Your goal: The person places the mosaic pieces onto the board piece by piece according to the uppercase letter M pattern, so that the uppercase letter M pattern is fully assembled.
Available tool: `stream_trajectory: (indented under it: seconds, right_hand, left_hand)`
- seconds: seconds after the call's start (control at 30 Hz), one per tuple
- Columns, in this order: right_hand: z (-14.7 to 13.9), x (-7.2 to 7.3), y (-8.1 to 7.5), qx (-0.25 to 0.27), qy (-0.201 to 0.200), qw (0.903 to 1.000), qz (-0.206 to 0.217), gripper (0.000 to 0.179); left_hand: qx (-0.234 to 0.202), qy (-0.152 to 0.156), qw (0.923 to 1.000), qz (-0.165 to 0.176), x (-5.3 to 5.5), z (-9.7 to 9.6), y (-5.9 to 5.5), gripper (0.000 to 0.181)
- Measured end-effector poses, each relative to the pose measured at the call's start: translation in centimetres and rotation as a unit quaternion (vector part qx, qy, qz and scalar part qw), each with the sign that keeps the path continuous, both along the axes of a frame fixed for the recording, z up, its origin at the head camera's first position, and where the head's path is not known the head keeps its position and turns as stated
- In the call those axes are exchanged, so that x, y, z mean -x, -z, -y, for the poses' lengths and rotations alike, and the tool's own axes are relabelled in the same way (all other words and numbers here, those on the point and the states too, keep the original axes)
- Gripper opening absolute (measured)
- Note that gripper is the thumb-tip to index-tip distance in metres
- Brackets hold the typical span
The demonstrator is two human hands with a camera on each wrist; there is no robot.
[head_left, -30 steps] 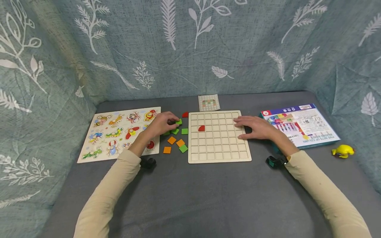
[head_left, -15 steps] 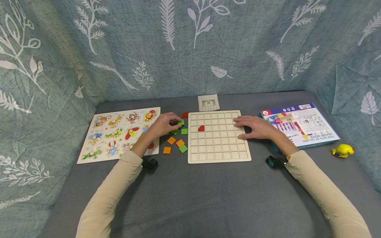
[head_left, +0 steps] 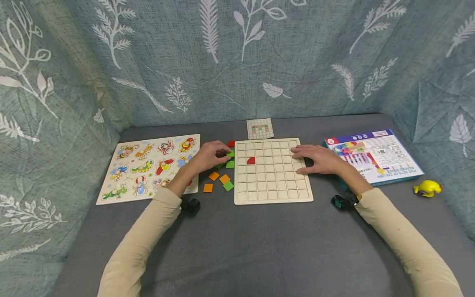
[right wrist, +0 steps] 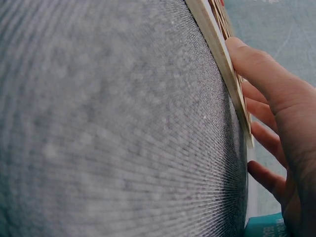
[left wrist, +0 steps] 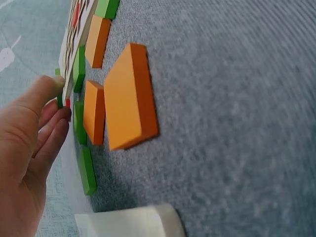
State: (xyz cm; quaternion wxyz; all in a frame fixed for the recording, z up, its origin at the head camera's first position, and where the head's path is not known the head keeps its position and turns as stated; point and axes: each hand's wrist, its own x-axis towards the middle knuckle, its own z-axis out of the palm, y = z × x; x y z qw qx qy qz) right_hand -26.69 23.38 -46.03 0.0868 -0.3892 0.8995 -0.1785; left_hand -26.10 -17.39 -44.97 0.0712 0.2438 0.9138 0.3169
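Observation:
My left hand point(head_left: 212, 156) pinches a green square tile point(head_left: 231, 154) between thumb and fingers, beside the left edge of the wooden grid board point(head_left: 271, 177). A red quarter-circle tile point(head_left: 251, 160) sits in one cell towards the board's upper left. Another red tile point(head_left: 231, 143) lies by the board's top left corner, partly behind the left fingers. Under and below that hand are loose green tiles point(head_left: 228, 186) and orange tiles point(head_left: 208, 188); the left wrist view shows orange tiles point(left wrist: 123, 98) up close. With fingers spread, my right hand point(head_left: 315, 159) rests on the board's right edge.
An insect puzzle board point(head_left: 148, 169) lies on the left, partly under the left forearm. Behind the grid board is a small pattern card point(head_left: 260, 128). At right are a flat printed box point(head_left: 375, 159) and a yellow toy point(head_left: 428, 188). A patterned curtain hangs behind.
My left hand has carried the green tile rightward, from over the loose tiles to the grid board's left edge. The right hand has stayed in place.

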Motion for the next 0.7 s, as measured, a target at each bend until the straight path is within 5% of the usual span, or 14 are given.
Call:
stream_trajectory:
  seconds: [0.7]
  right_hand:
    - [0.1,0.0,-0.1,-0.002,0.001,1.0000,0.007,0.058]
  left_hand:
    - [0.007,0.013,0.9998,-0.010,-0.1,-1.3,0.5,0.026]
